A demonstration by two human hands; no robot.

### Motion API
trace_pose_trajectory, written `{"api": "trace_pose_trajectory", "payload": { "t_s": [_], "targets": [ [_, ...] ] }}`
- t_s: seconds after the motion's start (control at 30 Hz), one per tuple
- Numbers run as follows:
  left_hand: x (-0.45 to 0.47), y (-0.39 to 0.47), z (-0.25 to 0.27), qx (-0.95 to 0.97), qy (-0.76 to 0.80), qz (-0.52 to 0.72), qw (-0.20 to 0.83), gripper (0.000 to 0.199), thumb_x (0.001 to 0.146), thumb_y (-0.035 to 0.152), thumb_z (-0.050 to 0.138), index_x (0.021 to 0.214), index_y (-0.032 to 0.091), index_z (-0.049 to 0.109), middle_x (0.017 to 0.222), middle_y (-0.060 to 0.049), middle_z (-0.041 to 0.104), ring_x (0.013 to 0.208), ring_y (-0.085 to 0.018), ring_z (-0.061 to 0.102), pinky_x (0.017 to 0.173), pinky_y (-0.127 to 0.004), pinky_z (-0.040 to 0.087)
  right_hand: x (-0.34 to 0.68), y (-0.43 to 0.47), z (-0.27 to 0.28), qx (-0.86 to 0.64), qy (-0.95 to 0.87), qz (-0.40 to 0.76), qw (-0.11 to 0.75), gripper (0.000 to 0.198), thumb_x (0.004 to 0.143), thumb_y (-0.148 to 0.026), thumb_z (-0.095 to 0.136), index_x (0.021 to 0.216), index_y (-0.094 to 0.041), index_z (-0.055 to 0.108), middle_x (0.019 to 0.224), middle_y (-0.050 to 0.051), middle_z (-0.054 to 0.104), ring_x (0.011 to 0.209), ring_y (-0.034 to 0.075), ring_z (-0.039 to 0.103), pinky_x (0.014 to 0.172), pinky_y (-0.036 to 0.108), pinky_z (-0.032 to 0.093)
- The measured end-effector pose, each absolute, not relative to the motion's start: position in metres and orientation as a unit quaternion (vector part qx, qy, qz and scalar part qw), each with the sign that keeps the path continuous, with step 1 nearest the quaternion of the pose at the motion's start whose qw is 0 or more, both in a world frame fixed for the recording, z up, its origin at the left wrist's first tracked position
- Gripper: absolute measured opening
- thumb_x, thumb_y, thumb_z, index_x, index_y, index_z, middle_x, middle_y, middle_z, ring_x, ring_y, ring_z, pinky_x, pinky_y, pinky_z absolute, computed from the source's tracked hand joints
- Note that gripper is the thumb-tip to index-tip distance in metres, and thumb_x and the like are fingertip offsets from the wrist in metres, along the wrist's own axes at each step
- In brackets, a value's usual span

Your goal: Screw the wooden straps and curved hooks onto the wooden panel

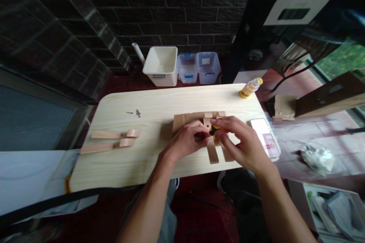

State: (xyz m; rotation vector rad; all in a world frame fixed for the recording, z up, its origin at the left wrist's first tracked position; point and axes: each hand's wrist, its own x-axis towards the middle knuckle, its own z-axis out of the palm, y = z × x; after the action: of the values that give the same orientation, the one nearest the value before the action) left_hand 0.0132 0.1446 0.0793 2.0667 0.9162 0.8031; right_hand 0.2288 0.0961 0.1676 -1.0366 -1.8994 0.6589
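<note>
- Screwdriver (213, 130), yellow/black, is in R hand (242, 138): fingers wrapped round the handle, tip end angled down twd L hand's fingertips.
- L hand (188, 139) is curled at the near side of the brown board (179, 121), thumb & fingers close together beside the driver tip; can't tell exactly what's pinched, as the fingers hide it.
- Work sits right of ctr on the table (159, 100): brown board at back, w/ a loop-ended strip (213, 153) running fwd from under the hands & a second strip (228, 154) just beside it, partly behind R hand.
- Step in hand, my guess: turning a screw into the strip, L hand steadying, R hand driving. Screw itself is too small/hidden to confirm.
- Next move prob. calls for tip seated in the head, driver lined up w/ the hole, small wrist turns, & L fingers clear of the tip if it slips.
- Spare pcs: two loop-ended strips (107, 134) lie apart at L side of table; small dark bits, prob. screws (138, 113), lie behind them.
- Clear bottle (250, 88) at far R corner; phone (265, 138) near R edge, just past R hand.
</note>
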Motion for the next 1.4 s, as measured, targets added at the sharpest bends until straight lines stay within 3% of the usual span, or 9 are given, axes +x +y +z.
{"api": "trace_pose_trajectory", "payload": {
  "t_s": [0.47,0.87,1.0,1.13,1.4],
  "targets": [
    [0.017,0.144,0.089,0.795,0.359,0.325,0.365,0.008,0.091,0.015,0.072,0.086,0.021,0.076,0.094,-0.001,0.072,0.083,-0.013,0.068,0.072,-0.026,0.053,0.234,0.096,0.168,-0.405,-0.750,0.290,0.435,0.036,0.107,-0.014,0.058,0.138,-0.029,0.071,0.125,0.009,0.078,0.118,0.020,0.075,0.102,0.039,0.063],
    [0.015,0.144,0.086,0.798,0.362,0.310,0.368,0.006,0.094,0.022,0.074,0.088,0.022,0.075,0.099,-0.003,0.071,0.086,-0.015,0.069,0.076,-0.028,0.056,0.234,0.098,0.159,-0.405,-0.749,0.288,0.437,0.034,0.105,-0.016,0.063,0.134,-0.030,0.071,0.130,0.009,0.077,0.123,0.023,0.074,0.102,0.043,0.065],
    [0.016,0.144,0.086,0.799,0.359,0.321,0.360,0.005,0.095,0.021,0.073,0.090,0.022,0.075,0.094,-0.001,0.068,0.080,-0.013,0.066,0.070,-0.025,0.052,0.233,0.098,0.159,-0.419,-0.738,0.283,0.446,0.028,0.105,-0.018,0.065,0.130,-0.029,0.072,0.123,0.008,0.077,0.114,0.021,0.075,0.093,0.037,0.066],
    [0.019,0.143,0.087,0.785,0.364,0.351,0.359,0.005,0.094,0.025,0.078,0.099,0.023,0.076,0.093,0.000,0.070,0.080,-0.013,0.065,0.074,-0.026,0.054,0.231,0.098,0.161,-0.421,-0.738,0.274,0.449,0.024,0.105,-0.023,0.066,0.128,-0.028,0.073,0.120,0.009,0.077,0.110,0.022,0.076,0.088,0.036,0.067],
    [0.019,0.143,0.088,0.776,0.369,0.348,0.375,0.004,0.096,0.028,0.080,0.094,0.025,0.081,0.087,0.000,0.075,0.082,-0.016,0.068,0.074,-0.027,0.056,0.238,0.103,0.161,-0.440,-0.741,0.242,0.446,0.036,0.106,-0.032,0.063,0.142,-0.028,0.068,0.130,0.011,0.074,0.113,0.024,0.074,0.097,0.042,0.063]
  ]
}}
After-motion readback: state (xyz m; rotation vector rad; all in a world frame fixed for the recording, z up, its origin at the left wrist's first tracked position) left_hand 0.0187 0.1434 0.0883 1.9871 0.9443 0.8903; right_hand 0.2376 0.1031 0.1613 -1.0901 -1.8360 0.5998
